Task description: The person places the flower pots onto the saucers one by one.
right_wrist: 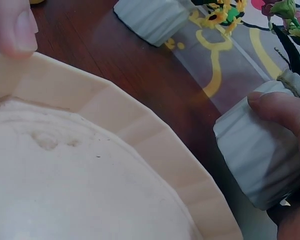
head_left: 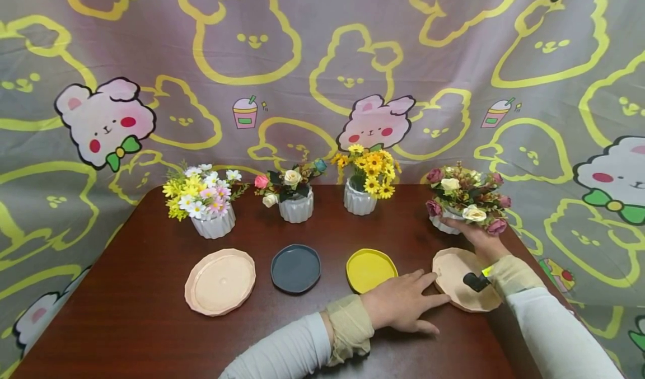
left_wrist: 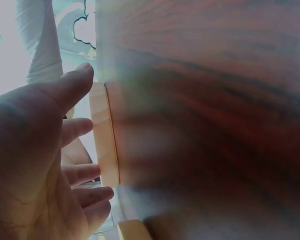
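Note:
On the right, my right hand [head_left: 481, 239] grips a ribbed white flowerpot [right_wrist: 260, 145] holding mauve and cream artificial roses [head_left: 466, 191]. Its thumb lies across the pot's side in the right wrist view, while the far fingers are partly hidden. Just in front of the pot is a pale peach saucer [head_left: 456, 278] with a faceted rim. My left hand [head_left: 403, 303] reaches toward that saucer's left side, fingers spread and mostly straight. A left fingertip [right_wrist: 17, 35] is right at the rim in the right wrist view. Palm and fingers also show in the left wrist view.
A yellow saucer [head_left: 370, 267], a dark grey saucer [head_left: 296, 268] and another peach saucer [head_left: 220, 281] form a row leftward. Behind them stand white pots with yellow daisies [head_left: 373, 169], mixed roses [head_left: 292, 178] and mixed daisies [head_left: 204, 191]. A patterned curtain [head_left: 302, 60] hangs behind the table.

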### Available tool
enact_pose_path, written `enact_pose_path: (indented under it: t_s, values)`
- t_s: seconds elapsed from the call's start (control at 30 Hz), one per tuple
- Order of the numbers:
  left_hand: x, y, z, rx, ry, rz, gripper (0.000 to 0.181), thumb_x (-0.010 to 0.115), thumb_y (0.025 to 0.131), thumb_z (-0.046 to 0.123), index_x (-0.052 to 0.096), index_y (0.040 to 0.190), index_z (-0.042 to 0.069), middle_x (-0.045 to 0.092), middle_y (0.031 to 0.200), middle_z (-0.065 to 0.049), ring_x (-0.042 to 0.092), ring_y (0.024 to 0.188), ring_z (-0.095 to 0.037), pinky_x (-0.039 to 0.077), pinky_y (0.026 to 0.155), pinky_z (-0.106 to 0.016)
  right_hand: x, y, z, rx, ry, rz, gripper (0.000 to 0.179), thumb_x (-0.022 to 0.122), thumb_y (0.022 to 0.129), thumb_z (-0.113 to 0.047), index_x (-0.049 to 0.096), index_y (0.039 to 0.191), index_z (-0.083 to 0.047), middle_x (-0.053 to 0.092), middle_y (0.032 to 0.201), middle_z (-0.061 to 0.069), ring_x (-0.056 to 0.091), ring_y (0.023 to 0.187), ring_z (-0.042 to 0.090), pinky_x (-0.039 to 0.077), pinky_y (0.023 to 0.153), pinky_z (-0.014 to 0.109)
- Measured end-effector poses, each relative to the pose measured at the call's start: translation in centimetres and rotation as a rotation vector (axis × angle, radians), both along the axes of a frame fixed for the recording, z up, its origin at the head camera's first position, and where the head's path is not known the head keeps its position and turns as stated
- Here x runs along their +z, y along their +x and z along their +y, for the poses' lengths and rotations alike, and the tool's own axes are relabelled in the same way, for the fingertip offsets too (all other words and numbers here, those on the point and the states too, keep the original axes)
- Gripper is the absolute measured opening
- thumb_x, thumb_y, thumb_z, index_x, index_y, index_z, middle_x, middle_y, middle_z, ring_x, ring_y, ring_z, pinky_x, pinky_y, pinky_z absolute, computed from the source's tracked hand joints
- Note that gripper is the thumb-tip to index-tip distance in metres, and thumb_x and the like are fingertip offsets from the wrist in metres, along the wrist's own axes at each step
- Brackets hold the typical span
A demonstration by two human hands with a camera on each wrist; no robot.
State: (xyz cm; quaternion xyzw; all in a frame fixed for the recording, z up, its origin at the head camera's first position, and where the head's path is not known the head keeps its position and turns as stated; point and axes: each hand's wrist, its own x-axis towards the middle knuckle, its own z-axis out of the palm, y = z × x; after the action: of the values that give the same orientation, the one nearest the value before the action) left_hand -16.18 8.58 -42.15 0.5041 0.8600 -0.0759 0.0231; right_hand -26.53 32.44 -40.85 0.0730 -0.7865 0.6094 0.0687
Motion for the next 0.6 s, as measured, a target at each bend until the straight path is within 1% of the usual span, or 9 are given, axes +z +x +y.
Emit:
enact_pose_path:
  t_s: [0.07,0.17,0.23,0.3,0.37,0.5,0.6]
  values:
    - [0.0,0.0,0.0,0.002,-0.002,-0.007,0.070,0.039,0.092,0.074,0.025,0.154,0.044,0.024,0.162,0.002,0.032,0.147,-0.017,0.032,0.117,-0.024,0.0,0.1,0.1,0.002,0.020,0.003,0.091,0.066,0.093,-0.005,0.010,0.158,-0.035,0.019,0.158,-0.019,0.021,0.138,-0.007,0.027,0.102,0.002]
    - [0.0,0.0,0.0,0.001,-0.004,0.000,0.070,0.039,0.092,0.074,0.025,0.154,0.044,0.024,0.162,0.002,0.032,0.147,-0.018,0.032,0.117,-0.024,-0.2,0.2,0.5,0.012,0.044,-0.031,0.071,0.064,0.096,-0.011,0.027,0.152,-0.036,0.038,0.144,-0.025,0.034,0.127,-0.013,0.033,0.095,0.003]
    - [0.0,0.0,0.0,-0.001,-0.005,0.007,0.070,0.038,0.092,0.074,0.025,0.154,0.044,0.024,0.162,0.002,0.032,0.147,-0.018,0.032,0.117,-0.024,-0.6,0.1,0.9,0.027,0.057,-0.048,0.056,0.062,0.098,-0.015,0.039,0.146,-0.033,0.048,0.131,-0.030,0.042,0.118,-0.016,0.035,0.092,0.003]
    - [0.0,0.0,0.0,-0.002,-0.003,0.011,0.070,0.038,0.092,0.074,0.025,0.154,0.044,0.024,0.162,0.002,0.032,0.147,-0.018,0.032,0.117,-0.025,-1.0,-0.2,1.3,0.048,0.046,-0.059,0.043,0.060,0.099,-0.015,0.050,0.138,-0.028,0.057,0.120,-0.029,0.050,0.112,-0.015,0.037,0.089,0.004]
    - [-0.1,0.0,0.0,-0.004,0.000,0.015,0.070,0.039,0.092,0.074,0.026,0.154,0.044,0.025,0.162,0.002,0.033,0.147,-0.019,0.032,0.117,-0.025,-1.3,-0.5,1.6,0.053,0.049,-0.054,0.041,0.059,0.099,-0.015,0.052,0.137,-0.028,0.058,0.119,-0.029,0.051,0.112,-0.015,0.038,0.089,0.004]
    - [-0.2,0.0,-0.1,-0.006,0.000,0.015,0.070,0.039,0.092,0.074,0.026,0.154,0.044,0.025,0.162,0.002,0.034,0.146,-0.019,0.033,0.117,-0.025,-1.5,-0.7,1.9,0.013,0.108,-0.069,0.045,0.063,0.098,-0.022,0.048,0.139,-0.034,0.053,0.122,-0.032,0.047,0.113,-0.017,0.036,0.087,0.003]
    - [-0.1,-0.1,-0.2,-0.007,-0.002,0.005,0.070,0.039,0.092,0.074,0.025,0.154,0.044,0.024,0.162,0.002,0.033,0.147,-0.020,0.032,0.117,-0.025,-1.3,-0.5,1.8,0.007,0.102,-0.067,0.047,0.063,0.098,-0.021,0.048,0.141,-0.031,0.055,0.122,-0.031,0.049,0.113,-0.015,0.037,0.088,0.004]
